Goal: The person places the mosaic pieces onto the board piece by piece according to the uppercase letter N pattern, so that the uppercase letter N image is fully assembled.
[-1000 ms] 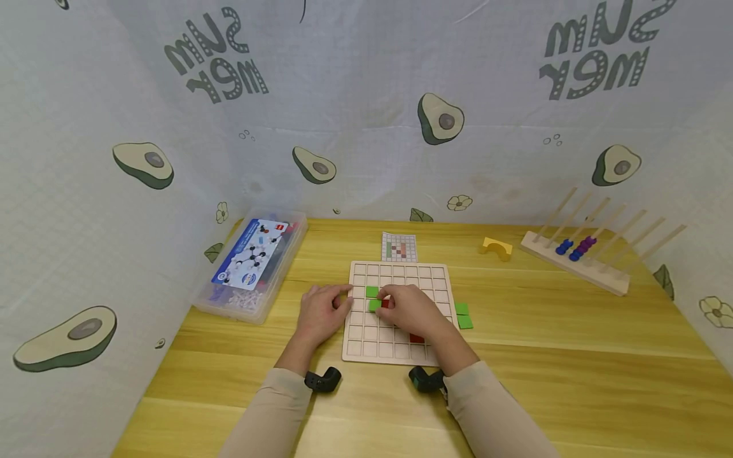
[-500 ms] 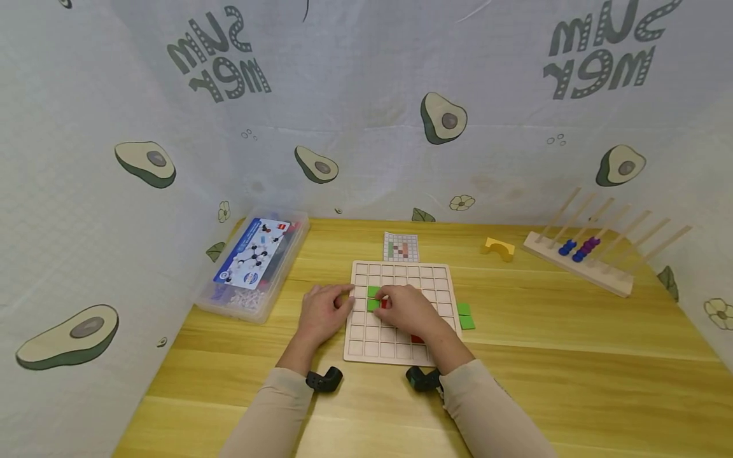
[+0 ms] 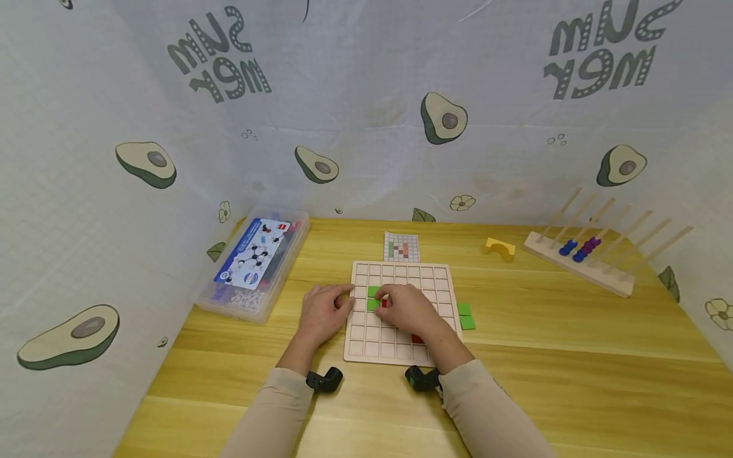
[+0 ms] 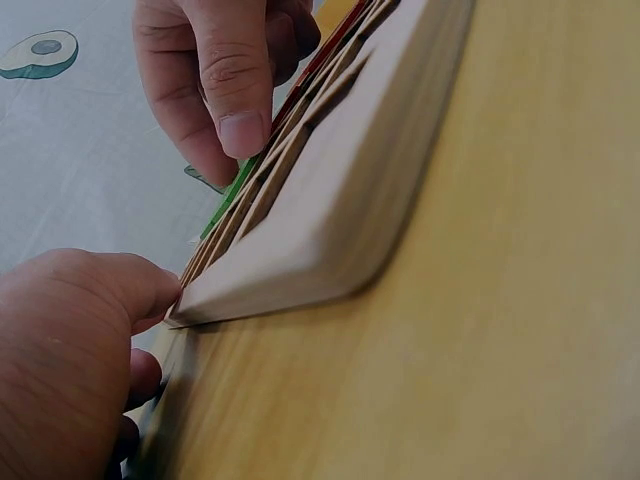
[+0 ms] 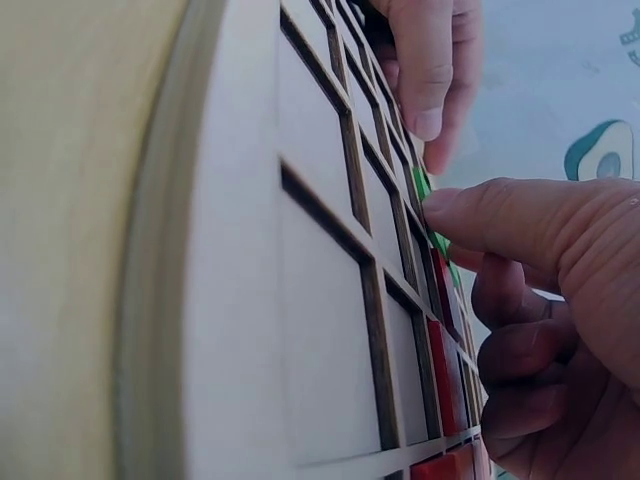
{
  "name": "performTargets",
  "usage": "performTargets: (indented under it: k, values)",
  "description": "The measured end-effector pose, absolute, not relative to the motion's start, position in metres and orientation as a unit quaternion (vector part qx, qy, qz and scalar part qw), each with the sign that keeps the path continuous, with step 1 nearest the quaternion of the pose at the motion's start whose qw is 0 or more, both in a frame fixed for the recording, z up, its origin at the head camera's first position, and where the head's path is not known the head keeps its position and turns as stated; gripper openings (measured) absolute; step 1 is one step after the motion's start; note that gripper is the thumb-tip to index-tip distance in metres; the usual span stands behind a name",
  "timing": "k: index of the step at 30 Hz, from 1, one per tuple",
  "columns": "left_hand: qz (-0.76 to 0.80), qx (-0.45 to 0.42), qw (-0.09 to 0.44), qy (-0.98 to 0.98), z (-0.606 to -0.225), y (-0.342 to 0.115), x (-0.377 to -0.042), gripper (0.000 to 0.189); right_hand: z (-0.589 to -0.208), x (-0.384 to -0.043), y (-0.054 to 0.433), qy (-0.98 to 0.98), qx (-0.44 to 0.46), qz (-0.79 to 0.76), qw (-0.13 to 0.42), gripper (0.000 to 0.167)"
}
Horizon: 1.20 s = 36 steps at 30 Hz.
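Note:
A wooden grid board (image 3: 372, 350) lies on the table. My right hand (image 3: 409, 308) reaches over it, thumb and forefinger pinching the edge of a green tile (image 3: 373, 305) in a left-hand cell. Directly above that cell sits another green tile (image 3: 373, 291). Red tiles (image 5: 445, 380) lie in cells close to the right hand, which covers part of the board. My left hand (image 3: 323, 312) rests at the board's left edge; in the left wrist view its thumb (image 4: 150, 290) touches the corner, with the other fingers partly hidden.
Two loose green tiles (image 3: 466, 316) lie right of the board. A printed pattern card (image 3: 401, 247) is behind it. A clear plastic case (image 3: 252, 267) stands left; a yellow arch block (image 3: 499, 249) and a wooden peg rack (image 3: 578, 264) with beads stand right.
The lower green tile has shifted slightly left, into line with the one above it, between the right fingers. Both hands otherwise stay in place; the head view has moved a little.

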<state>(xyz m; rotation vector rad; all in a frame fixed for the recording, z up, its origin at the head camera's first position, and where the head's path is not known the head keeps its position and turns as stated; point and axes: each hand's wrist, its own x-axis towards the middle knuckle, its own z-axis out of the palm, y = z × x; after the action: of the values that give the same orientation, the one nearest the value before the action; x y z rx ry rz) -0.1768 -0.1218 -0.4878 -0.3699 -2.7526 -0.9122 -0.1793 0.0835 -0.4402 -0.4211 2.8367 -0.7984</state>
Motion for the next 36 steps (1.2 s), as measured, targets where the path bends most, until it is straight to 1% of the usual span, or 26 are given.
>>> performTargets:
  k: [8,17,25,36]
  values:
    - [-0.311,-0.124,0.103,-0.937,-0.489,-0.122,-0.177,0.03,-0.442,-0.179,0.085,0.948,-0.138,-0.277,0.077,0.021]
    - [-0.31,-0.119,0.099,-0.938,-0.49,-0.122,-0.177,0.031,-0.431,-0.173,0.101,0.935,-0.106,-0.324,0.093,0.024]
    - [-0.309,-0.116,0.098,-0.939,-0.489,-0.122,-0.177,0.031,-0.423,-0.166,0.123,0.936,-0.094,-0.327,0.094,0.027]
    - [-0.308,-0.121,0.101,-0.938,-0.489,-0.122,-0.177,0.031,-0.427,-0.159,0.168,0.932,-0.07,-0.339,0.111,0.031]
